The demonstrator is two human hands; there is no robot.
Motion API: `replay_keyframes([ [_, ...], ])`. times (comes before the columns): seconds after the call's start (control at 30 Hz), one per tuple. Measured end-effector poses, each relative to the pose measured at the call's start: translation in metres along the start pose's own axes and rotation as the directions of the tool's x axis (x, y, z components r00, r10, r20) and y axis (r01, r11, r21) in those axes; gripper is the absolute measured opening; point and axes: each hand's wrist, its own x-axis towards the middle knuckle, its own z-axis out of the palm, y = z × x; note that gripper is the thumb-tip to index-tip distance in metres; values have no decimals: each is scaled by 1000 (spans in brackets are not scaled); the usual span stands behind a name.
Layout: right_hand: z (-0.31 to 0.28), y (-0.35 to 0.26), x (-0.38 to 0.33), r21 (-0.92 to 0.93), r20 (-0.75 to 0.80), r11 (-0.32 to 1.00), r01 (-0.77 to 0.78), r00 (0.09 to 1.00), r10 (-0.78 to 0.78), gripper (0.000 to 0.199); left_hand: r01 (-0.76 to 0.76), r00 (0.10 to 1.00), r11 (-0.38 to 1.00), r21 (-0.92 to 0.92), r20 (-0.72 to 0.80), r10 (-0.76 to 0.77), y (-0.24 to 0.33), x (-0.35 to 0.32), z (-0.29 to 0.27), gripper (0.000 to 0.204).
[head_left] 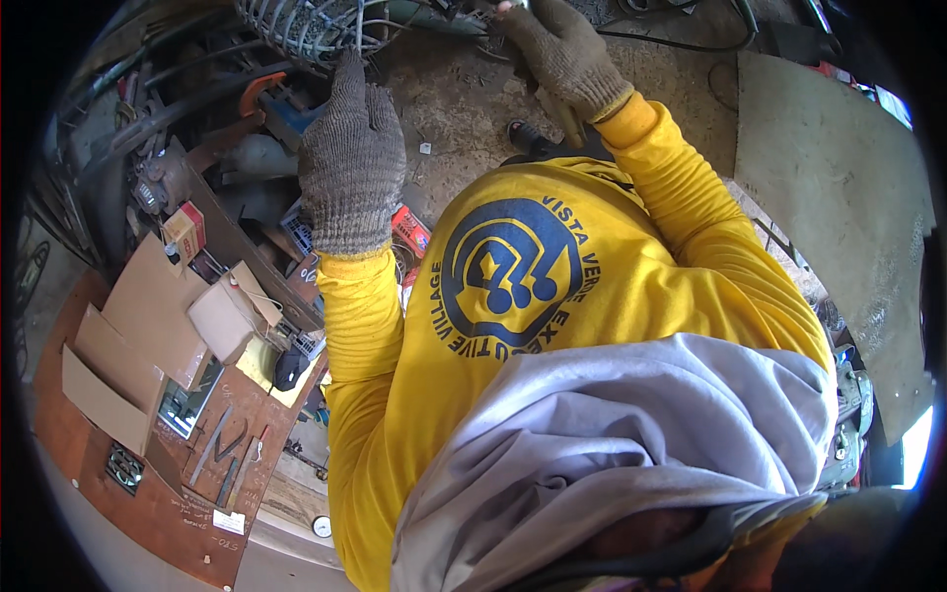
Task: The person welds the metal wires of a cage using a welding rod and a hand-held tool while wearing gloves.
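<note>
Both my hands wear brown knitted work gloves. My left hand (353, 163) is at the top, left of the middle, its index finger stretched against a grey metal wire cage (314, 28). Its other fingers look curled, and the thumb is hidden. Farther right, my right hand (572, 61) is closed around a tool with a tan handle (569, 123), which shows below the glove. The tool's working end is by some metal parts at the upper edge, too cut off to name its kind. A greenish bar (424, 18) lies between the hands, beside the cage.
At the left, a brown workbench (99, 483) bears opened cardboard (148, 316) and several hand tools (232, 459). An orange-and-blue clamp-like piece (281, 104) lies near my left hand. A large flat sheet (838, 217) stands at the right. A black cable (681, 44) crosses the floor.
</note>
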Motion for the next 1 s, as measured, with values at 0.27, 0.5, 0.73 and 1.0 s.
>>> replay_keyframes([
  [0.27, -1, 10, 2, -203, 87, 966, 158, 986, -143, 59, -95, 990, 995, -11, -109, 93, -5, 0, 4, 46],
  [0.5, -5, -13, -4, 58, 128, 998, -14, 992, 6, 57, -120, 987, 991, -58, -117, 112, -10, 1, 8, 46],
  [0.73, 6, 1, 3, -97, 88, 994, 55, 995, -47, 59, -110, 989, 993, -46, -108, 105, -9, 2, 6, 46],
  [1.0, 2, -3, -1, -130, 111, 991, -29, 993, 43, 59, 61, 994, 995, -77, 90, -54, 7, 2, -5, 46],
])
